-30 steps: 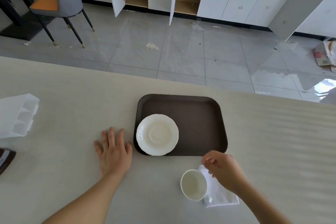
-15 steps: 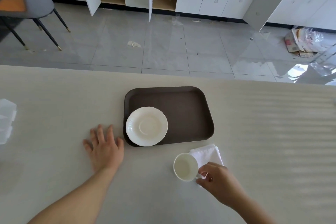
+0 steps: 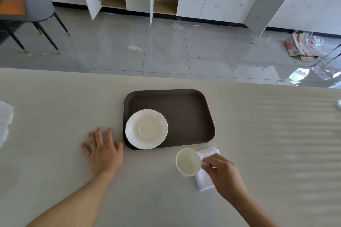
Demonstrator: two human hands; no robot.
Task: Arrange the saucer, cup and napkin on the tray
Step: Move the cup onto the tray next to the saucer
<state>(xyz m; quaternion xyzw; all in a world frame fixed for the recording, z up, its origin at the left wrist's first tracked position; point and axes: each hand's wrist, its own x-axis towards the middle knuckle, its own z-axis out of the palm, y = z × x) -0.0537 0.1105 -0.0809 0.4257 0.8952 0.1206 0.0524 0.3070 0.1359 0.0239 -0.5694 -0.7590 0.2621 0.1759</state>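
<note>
**White cup pinched at handle; saucer already on tray**

White scalloped saucer (image 3: pixel 146 129) noted on the brown tray (image 3: pixel 190 108), in its near-left corner, rim slightly overhanging the tray's lip. Cup (image 3: pixel 187 161) found off the tray, upright and empty on the desk (image 3: pixel 55 108), just beside the tray's near edge. Napkin (image 3: pixel 205 180) seen folded flat, partly under and to the right of the cup, also on the desk.

Right hand (image 3: pixel 222 173) closed on the cup handle, thumb and forefinger pinched; handle itself mostly hidden by the fingers. Left hand (image 3: pixel 103 150) open, palm down, fingers spread flat on the desk just left of the tray, holding nothing.

Step in hand judged to be the cup pickup. Next move likely a lift clear of the napkin, carry forward and left, and a level set-down into the saucer's centre well. Napkin placement on the tray's bare right half judged outstanding.
</note>
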